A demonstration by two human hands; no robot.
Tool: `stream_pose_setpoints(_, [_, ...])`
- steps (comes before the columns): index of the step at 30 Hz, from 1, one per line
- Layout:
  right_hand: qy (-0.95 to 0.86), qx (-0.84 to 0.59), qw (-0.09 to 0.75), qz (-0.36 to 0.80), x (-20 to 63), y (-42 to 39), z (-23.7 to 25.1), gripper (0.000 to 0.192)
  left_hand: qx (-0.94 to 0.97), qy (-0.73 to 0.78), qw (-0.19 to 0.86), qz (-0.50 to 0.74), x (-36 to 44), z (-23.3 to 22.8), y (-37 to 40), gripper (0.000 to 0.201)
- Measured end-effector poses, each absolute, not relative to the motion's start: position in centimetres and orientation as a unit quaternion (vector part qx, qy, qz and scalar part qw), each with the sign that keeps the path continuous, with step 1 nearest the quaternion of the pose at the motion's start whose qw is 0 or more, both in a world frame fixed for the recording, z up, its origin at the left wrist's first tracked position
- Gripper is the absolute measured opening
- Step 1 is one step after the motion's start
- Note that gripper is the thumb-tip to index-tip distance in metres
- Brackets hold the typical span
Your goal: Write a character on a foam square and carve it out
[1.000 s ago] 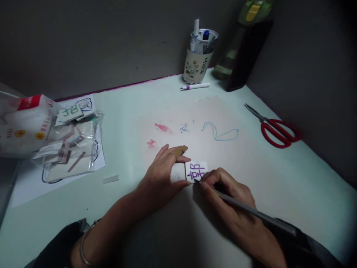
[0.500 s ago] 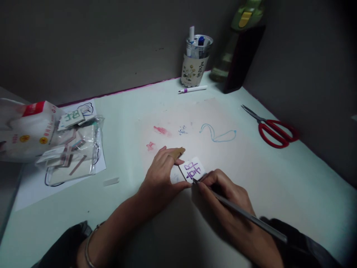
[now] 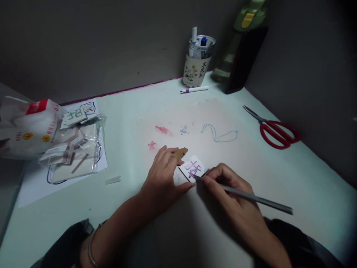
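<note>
My left hand (image 3: pixel 163 173) pinches a small white square block (image 3: pixel 192 167) against the table, thumb on the near side and fingers on the far side. A character in purple ink covers the block's top. A tan wrap (image 3: pixel 180 153) sits around one of the left fingers. My right hand (image 3: pixel 234 191) is closed on a slim grey metal carving knife (image 3: pixel 259 200), held like a pen. Its pointed tip meets the block by the purple strokes near the left thumb; whether it cuts in, I cannot tell. The right fingertips rest close to the block's right edge.
Red-handled scissors (image 3: pixel 275 130) lie at the right. A cup of pens (image 3: pixel 197 69), a purple-banded marker (image 3: pixel 194 89) and a green bottle (image 3: pixel 225 61) are at the back. Left are a plastic bag (image 3: pixel 30 126), a clear packet of pieces (image 3: pixel 75 156) and a white strip (image 3: pixel 113 180).
The rear end of the carving knife has swung up and to the right, and my right hand has tilted with it. My left hand still holds the block. The whole view has shifted slightly.
</note>
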State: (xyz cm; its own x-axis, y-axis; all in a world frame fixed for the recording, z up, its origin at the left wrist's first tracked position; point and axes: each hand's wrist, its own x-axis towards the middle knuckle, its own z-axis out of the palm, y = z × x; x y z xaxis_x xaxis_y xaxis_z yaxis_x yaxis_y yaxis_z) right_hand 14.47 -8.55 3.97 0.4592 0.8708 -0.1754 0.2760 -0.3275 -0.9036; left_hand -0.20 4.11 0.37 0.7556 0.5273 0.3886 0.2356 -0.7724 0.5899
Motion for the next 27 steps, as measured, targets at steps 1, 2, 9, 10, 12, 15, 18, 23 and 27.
stream_pose_setpoints(1, [-0.385,-0.737,0.433,0.348,14.54,-8.49,3.95,0.026,0.899,0.212,0.263,0.278,-0.19,0.39,4.08,0.076])
stream_pose_setpoints(2, [-0.384,-0.737,0.434,0.349,14.57,-8.47,3.93,0.026,0.898,0.213,0.264,0.278,-0.19,0.39,4.06,0.075])
stream_pose_setpoints(9, [-0.388,-0.734,0.438,0.345,14.58,-8.64,4.02,0.026,0.900,0.200,0.265,0.282,-0.40,0.15,4.33,0.074])
stream_pose_setpoints(10, [-0.386,-0.734,0.441,0.343,14.66,-8.63,4.06,0.026,0.900,0.197,0.270,0.280,-0.48,0.16,4.40,0.075])
stream_pose_setpoints(12, [-0.384,-0.733,0.443,0.345,14.85,-8.62,4.15,0.026,0.898,0.197,0.286,0.269,-0.62,0.26,4.51,0.079])
stream_pose_setpoints(15, [-0.391,-0.730,0.435,0.355,15.10,-8.68,4.24,0.026,0.898,0.203,0.297,0.252,-0.76,0.47,4.53,0.081])
stream_pose_setpoints(18, [-0.396,-0.729,0.427,0.359,15.19,-8.82,4.23,0.026,0.902,0.201,0.290,0.250,-0.76,0.55,4.43,0.082])
stream_pose_setpoints(23, [-0.393,-0.727,0.422,0.373,15.04,-8.66,4.03,0.025,0.902,0.202,0.287,0.253,-0.67,0.58,4.39,0.079])
stream_pose_setpoints(27, [-0.391,-0.723,0.423,0.382,14.96,-8.45,3.98,0.023,0.903,0.208,0.289,0.242,-0.64,0.77,4.41,0.081])
